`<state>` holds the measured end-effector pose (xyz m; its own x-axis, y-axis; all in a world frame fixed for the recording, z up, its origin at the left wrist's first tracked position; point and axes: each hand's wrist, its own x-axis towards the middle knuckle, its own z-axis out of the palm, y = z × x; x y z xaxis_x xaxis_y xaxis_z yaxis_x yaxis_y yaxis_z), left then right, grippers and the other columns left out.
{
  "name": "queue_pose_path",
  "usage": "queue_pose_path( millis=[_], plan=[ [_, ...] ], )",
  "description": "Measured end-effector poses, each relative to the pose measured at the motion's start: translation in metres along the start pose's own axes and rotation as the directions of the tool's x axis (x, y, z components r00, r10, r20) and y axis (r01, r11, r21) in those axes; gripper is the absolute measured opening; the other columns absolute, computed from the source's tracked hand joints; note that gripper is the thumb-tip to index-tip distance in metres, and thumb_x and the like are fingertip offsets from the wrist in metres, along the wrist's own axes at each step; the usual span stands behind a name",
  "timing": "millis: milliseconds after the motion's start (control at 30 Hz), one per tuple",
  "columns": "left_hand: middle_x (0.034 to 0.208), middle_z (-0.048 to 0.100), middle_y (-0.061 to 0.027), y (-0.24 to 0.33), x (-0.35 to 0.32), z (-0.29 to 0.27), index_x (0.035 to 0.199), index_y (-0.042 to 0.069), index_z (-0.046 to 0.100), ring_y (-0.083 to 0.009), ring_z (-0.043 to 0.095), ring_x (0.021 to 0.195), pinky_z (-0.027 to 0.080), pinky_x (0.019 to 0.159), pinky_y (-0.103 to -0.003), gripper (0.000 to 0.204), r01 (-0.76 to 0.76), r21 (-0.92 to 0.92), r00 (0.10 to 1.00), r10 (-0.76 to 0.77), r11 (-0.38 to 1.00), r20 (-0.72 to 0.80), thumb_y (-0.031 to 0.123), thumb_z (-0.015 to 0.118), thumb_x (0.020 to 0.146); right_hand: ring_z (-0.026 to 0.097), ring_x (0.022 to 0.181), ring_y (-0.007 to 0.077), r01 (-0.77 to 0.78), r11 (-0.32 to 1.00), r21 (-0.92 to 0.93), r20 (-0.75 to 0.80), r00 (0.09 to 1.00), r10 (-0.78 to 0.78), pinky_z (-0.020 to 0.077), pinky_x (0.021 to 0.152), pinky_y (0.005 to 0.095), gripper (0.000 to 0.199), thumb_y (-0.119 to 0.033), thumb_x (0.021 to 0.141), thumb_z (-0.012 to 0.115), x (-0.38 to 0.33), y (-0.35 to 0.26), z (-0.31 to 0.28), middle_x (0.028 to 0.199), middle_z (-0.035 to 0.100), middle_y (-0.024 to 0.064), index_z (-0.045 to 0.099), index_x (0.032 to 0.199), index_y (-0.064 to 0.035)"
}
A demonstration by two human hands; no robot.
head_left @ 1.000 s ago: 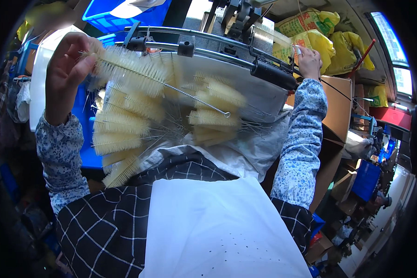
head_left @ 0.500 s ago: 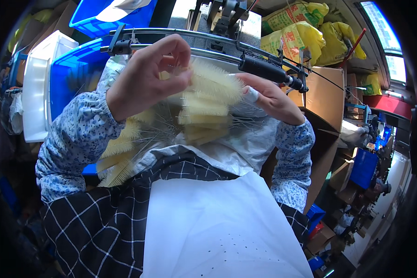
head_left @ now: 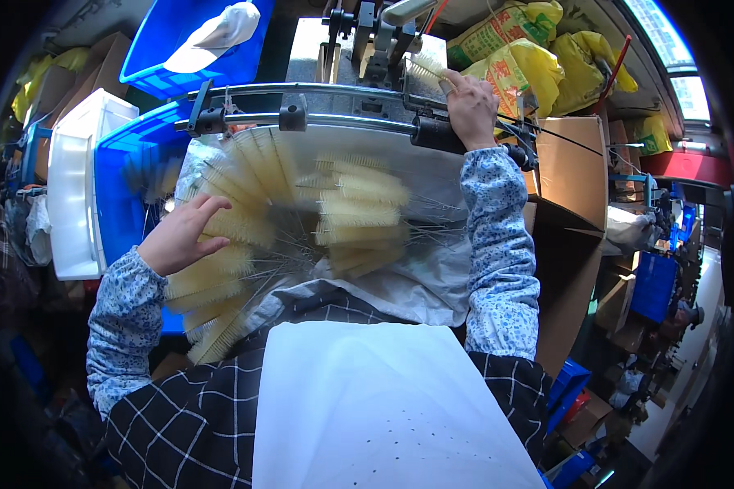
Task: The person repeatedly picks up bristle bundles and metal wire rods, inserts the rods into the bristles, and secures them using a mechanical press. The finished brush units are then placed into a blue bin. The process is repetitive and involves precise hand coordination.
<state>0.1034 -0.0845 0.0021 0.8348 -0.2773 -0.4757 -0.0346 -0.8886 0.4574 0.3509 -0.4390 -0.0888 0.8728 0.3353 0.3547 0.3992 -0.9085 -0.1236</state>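
My right hand (head_left: 471,107) reaches out to the bench machine (head_left: 375,49), fingers closed on one end of a pale bristle brush (head_left: 426,70). The brush's other end points at the machine's metal parts. Over at the left, my left hand (head_left: 186,235) has thumb and fingers apart and holds nothing. It hovers over or touches a fan of cream twisted-wire brushes (head_left: 216,281); which of these I cannot tell. A second stack of brushes (head_left: 363,204) lies in the middle, wire stems pointing right. Both piles rest on a grey-white cloth (head_left: 432,277) before me.
A metal rail (head_left: 351,124) with black clamps crosses in front of the machine. Blue bins (head_left: 139,151) and a white crate (head_left: 77,187) stand at left, a white cap (head_left: 216,37) in the far bin. Cardboard boxes (head_left: 575,175) and yellow sacks (head_left: 518,69) are at right.
My right hand has moved forward to the machine with a brush. My left hand has dropped back left and opened. The black clamp on the rail now shows, and the brush fan is uncovered.
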Motion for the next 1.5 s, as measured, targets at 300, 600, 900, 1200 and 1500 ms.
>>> queue_pose_path(
  millis=[300,600,900,1200,1500],
  plan=[
    [0.099,0.052,-0.0153,-0.011,0.006,0.017,0.112,0.008,0.044,-0.0305,0.055,0.085,0.044,0.077,-0.037,0.043,-0.060,-0.050,0.998,0.059,0.997,-0.033,0.011,0.063,0.074,0.051,0.086,0.0242,-0.004,1.000,0.029,0.009,1.000,0.004,0.0364,0.075,0.0394,0.022,-0.027,0.083,0.052,0.003,0.000,0.003,0.087,0.058,0.0019,0.062,0.103,-0.0234],
    [0.063,0.039,0.0021,-0.002,-0.002,-0.010,0.091,0.006,0.048,-0.0030,0.037,0.056,0.031,0.051,-0.020,0.020,-0.018,-0.505,0.998,-0.018,0.863,-0.066,0.007,0.059,0.074,0.044,0.100,0.0234,0.089,0.995,0.045,0.041,0.995,-0.091,0.0304,0.086,0.0418,0.027,-0.021,0.082,0.053,0.015,0.016,0.018,0.095,0.057,0.0003,0.059,0.107,-0.0265],
    [0.093,0.044,-0.0019,0.011,-0.033,-0.048,0.100,0.005,0.046,-0.0113,0.045,0.089,0.035,0.085,-0.024,0.034,-0.159,-0.512,0.938,-0.033,0.844,-0.344,0.005,0.062,0.070,0.038,0.114,0.0207,0.117,0.992,-0.048,0.149,0.983,-0.109,0.0230,0.095,0.0468,0.035,-0.016,0.081,0.051,0.028,0.029,0.026,0.112,0.053,0.0007,0.055,0.113,-0.0301],
    [0.097,0.045,-0.0035,0.015,-0.037,-0.044,0.102,0.004,0.046,-0.0121,0.047,0.091,0.037,0.085,-0.025,0.036,-0.182,-0.513,0.927,-0.028,0.839,-0.375,0.004,0.062,0.069,0.046,0.108,0.0248,-0.209,0.978,-0.002,-0.028,0.977,0.209,0.0342,0.086,0.0444,0.046,-0.031,0.077,0.060,-0.010,0.052,0.003,0.110,0.054,0.0054,0.051,0.118,-0.0128],
    [0.097,0.044,-0.0042,0.029,-0.036,-0.055,0.103,0.004,0.046,-0.0132,0.047,0.092,0.037,0.085,-0.026,0.037,-0.246,-0.463,0.896,0.018,0.851,-0.443,0.003,0.061,0.068,0.057,0.095,0.0241,-0.196,0.947,0.253,-0.034,0.977,0.211,0.0393,0.079,0.0424,0.032,-0.024,0.076,0.059,-0.001,0.032,0.015,0.101,0.060,0.0062,0.059,0.105,-0.0096]
  ],
)
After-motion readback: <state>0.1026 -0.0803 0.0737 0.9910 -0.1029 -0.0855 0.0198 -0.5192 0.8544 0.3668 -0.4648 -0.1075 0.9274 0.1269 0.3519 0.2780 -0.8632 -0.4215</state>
